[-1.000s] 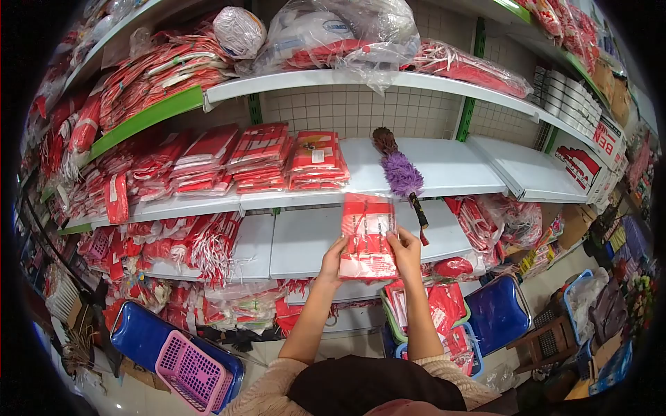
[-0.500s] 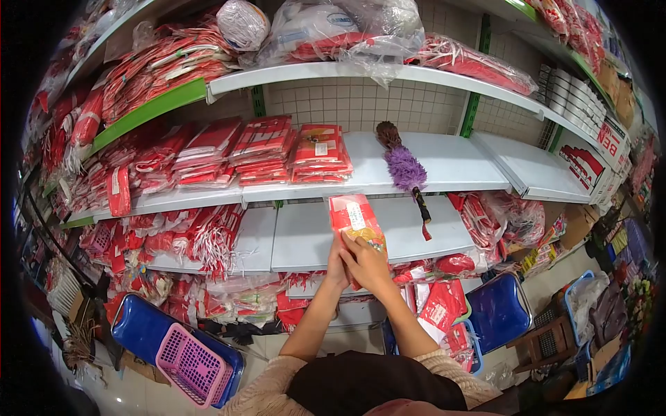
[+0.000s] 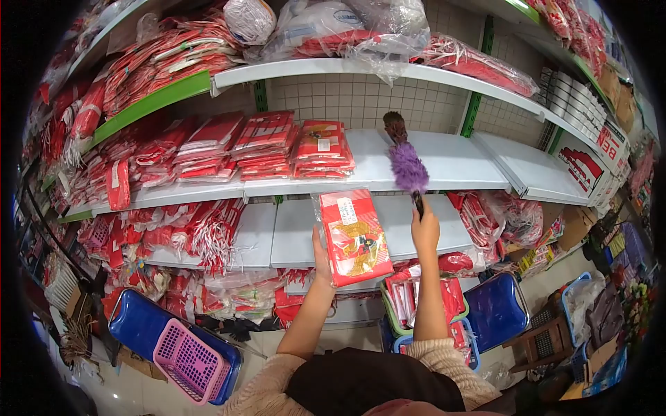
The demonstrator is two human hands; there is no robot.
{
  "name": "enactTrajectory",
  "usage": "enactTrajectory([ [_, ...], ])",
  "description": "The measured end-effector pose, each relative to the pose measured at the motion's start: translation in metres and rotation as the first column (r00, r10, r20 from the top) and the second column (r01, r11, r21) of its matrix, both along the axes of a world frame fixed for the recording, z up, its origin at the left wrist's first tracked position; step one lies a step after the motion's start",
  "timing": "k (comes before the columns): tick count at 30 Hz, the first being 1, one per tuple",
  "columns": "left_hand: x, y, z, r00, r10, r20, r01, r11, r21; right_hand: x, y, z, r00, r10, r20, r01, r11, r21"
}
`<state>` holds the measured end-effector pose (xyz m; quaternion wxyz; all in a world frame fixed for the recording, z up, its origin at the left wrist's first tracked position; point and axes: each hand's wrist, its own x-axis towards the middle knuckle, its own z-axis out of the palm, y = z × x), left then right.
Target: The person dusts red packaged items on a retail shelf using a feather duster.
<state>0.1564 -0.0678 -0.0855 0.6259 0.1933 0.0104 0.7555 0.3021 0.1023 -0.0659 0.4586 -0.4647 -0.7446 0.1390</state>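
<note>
Closest to the camera are the cream knitted sleeves (image 3: 444, 353) of the person, ribbed and soft, with both bare forearms rising from them. The left hand (image 3: 320, 260) grasps a flat red packet (image 3: 354, 236) by its left edge, thumb in front. The packet is a rectangle sealed in glossy clear plastic, with a white label near the top and a gold and black print in the middle. It is held upright and slightly tilted in front of the lower white shelf (image 3: 295, 239).

Just to its right, the right hand (image 3: 425, 232) is clenched around the thin dark handle of a duster (image 3: 408, 166). The duster has a fluffy purple head and a brownish tuft at its tip, and it leans up across the middle shelf (image 3: 458, 163).

Below the hands, a green-rimmed basket (image 3: 386, 307) holds more shiny red packets. A blue plastic crate (image 3: 496, 312) stands beside it. Far down on the left sits a pink latticed basket (image 3: 189, 360).

Further back, neat stacks of red packets (image 3: 322, 149) lie on the smooth white metal shelf. Behind them is a white gridded back panel (image 3: 361, 104). On the top shelf lie crinkled clear plastic bags (image 3: 347, 28).
</note>
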Motion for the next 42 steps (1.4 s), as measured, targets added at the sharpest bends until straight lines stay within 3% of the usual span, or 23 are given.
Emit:
enactTrajectory([
  [2,-0.003,0.002,-0.004,1.000,0.004,0.012,-0.005,1.000,0.009,0.005,-0.022,-0.026,0.996,-0.057,-0.074,0.065,0.992,0.110],
  [4,-0.006,0.004,-0.008,1.000,0.027,-0.009,-0.027,0.999,0.021,0.013,-0.033,-0.064,0.978,0.011,-0.209,-0.049,0.983,-0.177],
  [6,-0.008,0.007,-0.012,0.996,0.067,-0.061,-0.065,0.997,0.037,0.019,-0.029,-0.115,0.968,0.121,-0.219,-0.162,0.970,-0.180],
  [7,-0.008,0.007,-0.013,0.997,0.056,-0.045,-0.053,0.996,0.066,0.021,-0.020,-0.144,0.861,0.190,-0.472,-0.365,0.877,-0.312],
  [10,-0.001,0.006,-0.002,0.995,0.067,-0.079,-0.056,0.990,0.131,0.027,-0.025,-0.156,0.692,0.184,-0.698,-0.528,0.788,-0.316],
  [14,-0.005,0.010,-0.010,0.993,0.104,-0.049,-0.101,0.993,0.066,0.042,-0.026,-0.151,0.843,0.176,-0.507,-0.254,0.963,-0.087],
  [15,-0.004,0.008,-0.007,0.993,0.109,-0.048,-0.106,0.992,0.061,0.049,-0.038,-0.128,0.924,0.043,-0.381,-0.107,0.983,-0.148],
  [18,-0.008,0.008,-0.007,0.992,0.119,-0.045,-0.117,0.992,0.042,0.071,-0.052,-0.107,0.987,0.023,-0.159,-0.040,0.993,-0.107],
  [20,-0.007,0.006,-0.005,0.990,0.142,0.018,-0.142,0.989,0.036,0.086,-0.045,-0.119,0.991,0.108,0.075,-0.119,0.980,0.160],
  [22,-0.030,0.019,-0.049,0.994,0.110,0.018,-0.111,0.985,0.131,0.094,-0.050,-0.113,0.958,0.189,0.214,-0.264,0.874,0.408],
  [23,-0.050,0.036,-0.091,0.996,0.091,0.018,-0.093,0.966,0.240,0.094,-0.057,-0.104,0.935,0.150,0.320,-0.256,0.911,0.323],
  [24,-0.051,0.034,-0.091,0.994,0.109,0.006,-0.108,0.973,0.202,0.095,-0.055,-0.113,0.954,0.096,0.285,-0.175,0.948,0.266],
  [26,-0.019,0.012,-0.024,0.967,0.233,-0.105,-0.243,0.965,-0.100,0.094,-0.048,-0.135,0.974,-0.015,0.224,-0.018,0.989,0.145],
  [27,-0.021,0.009,-0.022,0.985,0.130,-0.111,-0.137,0.989,-0.061,0.093,-0.050,-0.128,0.975,-0.059,0.214,0.036,0.993,0.112],
  [30,-0.016,0.007,-0.017,0.995,0.093,-0.030,-0.095,0.992,-0.083,0.094,-0.058,-0.122,0.976,-0.113,0.186,0.105,0.993,0.056],
  [32,-0.017,0.010,-0.022,0.998,0.068,0.006,-0.068,0.997,-0.043,0.106,-0.051,-0.131,0.985,-0.047,0.165,0.031,0.995,0.097],
  [33,-0.020,0.013,-0.028,0.998,0.059,0.023,-0.058,0.998,-0.021,0.110,-0.052,-0.124,0.989,0.096,0.115,-0.123,0.960,0.253],
  [35,-0.055,0.045,-0.099,0.997,0.064,-0.034,-0.043,0.904,0.426,0.122,-0.050,-0.116,0.969,0.126,0.211,-0.191,0.926,0.326],
  [36,-0.074,0.058,-0.143,0.996,0.082,-0.036,-0.064,0.934,0.353,0.130,-0.046,-0.115,0.956,0.134,0.259,-0.224,0.907,0.358],
  [38,-0.029,0.020,-0.052,0.990,0.140,0.007,-0.139,0.985,-0.100,0.140,-0.031,-0.141,0.974,0.008,0.228,-0.076,0.954,0.291],
  [40,-0.026,0.016,-0.040,0.988,0.099,-0.116,-0.118,0.979,-0.164,0.143,-0.031,-0.144,0.959,-0.139,0.248,0.103,0.983,0.152],
  [41,-0.023,0.014,-0.034,0.993,0.097,-0.070,-0.109,0.976,-0.189,0.144,-0.033,-0.146,0.960,-0.189,0.208,0.155,0.973,0.169],
  [42,-0.024,0.016,-0.037,0.996,0.067,-0.050,-0.073,0.988,-0.136,0.146,-0.034,-0.146,0.979,-0.110,0.174,0.078,0.980,0.181],
])
